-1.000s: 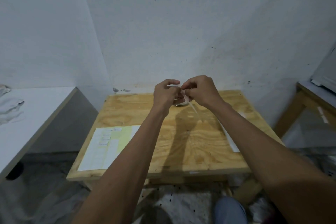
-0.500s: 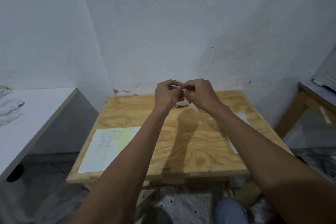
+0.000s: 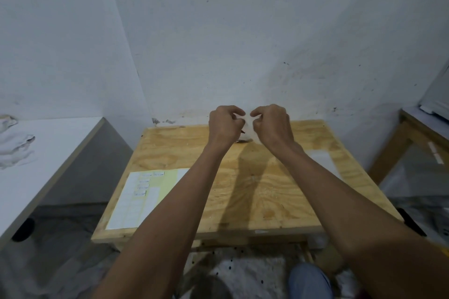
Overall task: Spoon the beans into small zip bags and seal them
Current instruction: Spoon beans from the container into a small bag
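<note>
Both of my hands are raised over the far edge of the plywood table (image 3: 243,201), fingers curled, a narrow gap between them. My left hand (image 3: 226,126) and my right hand (image 3: 272,126) each pinch one side of a small clear zip bag (image 3: 246,125), which shows only faintly against the wall. A small dark tip pokes out beside my left fingers. Just below the hands a small dark dish (image 3: 243,141) sits on the table, mostly hidden. No beans or spoon can be made out clearly.
A sheet of white and yellow labels (image 3: 145,199) lies at the table's front left. A pale flat sheet (image 3: 320,158) lies at the right, partly under my right forearm. A white table with crumpled cloth (image 3: 14,145) stands left, a wooden frame (image 3: 403,138) right.
My hands, pressed together on the bag a second ago, have drawn slightly apart. The view has tilted a little.
</note>
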A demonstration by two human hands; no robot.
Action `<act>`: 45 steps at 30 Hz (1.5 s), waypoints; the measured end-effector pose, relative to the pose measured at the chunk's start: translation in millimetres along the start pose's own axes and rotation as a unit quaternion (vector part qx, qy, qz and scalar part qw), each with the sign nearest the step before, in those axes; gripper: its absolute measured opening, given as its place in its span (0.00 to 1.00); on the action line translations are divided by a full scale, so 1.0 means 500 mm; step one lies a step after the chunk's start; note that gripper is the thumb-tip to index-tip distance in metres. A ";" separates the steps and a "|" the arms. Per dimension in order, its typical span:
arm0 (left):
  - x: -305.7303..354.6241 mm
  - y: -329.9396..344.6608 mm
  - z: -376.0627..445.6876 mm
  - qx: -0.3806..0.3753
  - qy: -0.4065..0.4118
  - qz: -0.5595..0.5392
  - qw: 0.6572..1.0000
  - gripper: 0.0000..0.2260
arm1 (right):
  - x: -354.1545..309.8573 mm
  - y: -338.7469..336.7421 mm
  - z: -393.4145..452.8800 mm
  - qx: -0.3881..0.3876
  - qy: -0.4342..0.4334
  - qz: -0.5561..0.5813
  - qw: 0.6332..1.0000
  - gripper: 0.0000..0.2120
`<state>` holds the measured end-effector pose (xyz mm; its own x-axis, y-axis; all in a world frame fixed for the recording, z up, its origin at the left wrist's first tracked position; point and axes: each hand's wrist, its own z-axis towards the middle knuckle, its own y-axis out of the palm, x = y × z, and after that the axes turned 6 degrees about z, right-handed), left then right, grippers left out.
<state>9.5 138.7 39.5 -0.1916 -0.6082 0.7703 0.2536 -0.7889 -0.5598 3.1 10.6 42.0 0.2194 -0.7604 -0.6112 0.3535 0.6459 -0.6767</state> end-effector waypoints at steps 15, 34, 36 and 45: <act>-0.040 -0.029 -0.006 -0.072 0.241 0.076 0.965 0.37 | -0.012 -0.062 0.017 -0.008 0.006 0.207 0.978 0.15; -0.109 -0.022 -0.005 0.066 0.134 0.012 0.989 0.40 | 0.075 -0.034 0.077 0.006 0.172 0.326 0.930 0.04; -0.131 -0.020 -0.001 0.065 0.109 0.021 0.992 0.41 | 0.124 -0.020 0.094 0.040 0.195 0.250 0.947 0.03; -0.180 0.041 0.034 0.013 0.051 0.061 0.997 0.46 | 0.251 0.089 0.121 -0.004 0.216 -0.048 0.975 0.07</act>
<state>48.0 178.9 -36.1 -0.2539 -0.7058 0.6614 0.3059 -0.7073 -0.6373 101.5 -60.3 -40.0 -0.2176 -0.7191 -0.6600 0.3460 0.5755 -0.7411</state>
